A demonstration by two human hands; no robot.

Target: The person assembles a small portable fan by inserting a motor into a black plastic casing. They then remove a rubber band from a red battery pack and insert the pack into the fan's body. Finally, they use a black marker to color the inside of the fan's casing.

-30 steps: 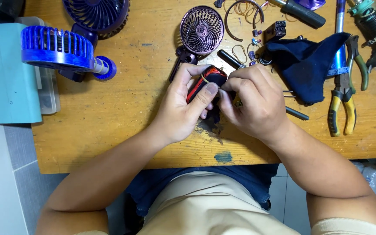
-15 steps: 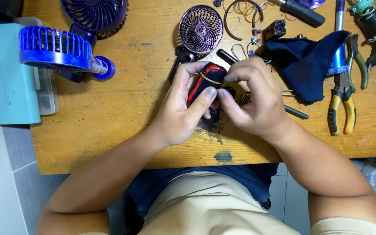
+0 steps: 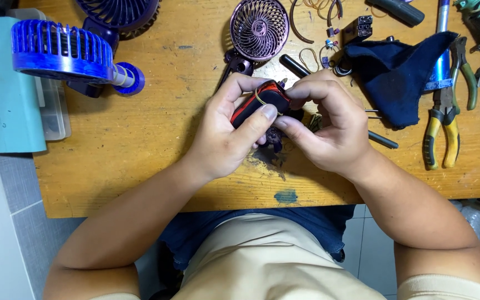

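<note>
My left hand (image 3: pixel 226 136) now clamps the red-and-black part (image 3: pixel 259 103) thumb over its near end, tilted more upright than a moment ago above the table (image 3: pixel 140 144) middle, while my right fingers (image 3: pixel 312 91) pinch its far right edge, so I'm working that end.

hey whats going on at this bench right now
A person seated at a wooden workbench holds a small red and black device in both hands. The left hand cradles it with the thumb pressed on its side, while the right hand works at its upper end with the fingers. Around them lie a blue fan head, a round purple fan grille, a dark blue cloth and yellow-handled pliers.
</note>
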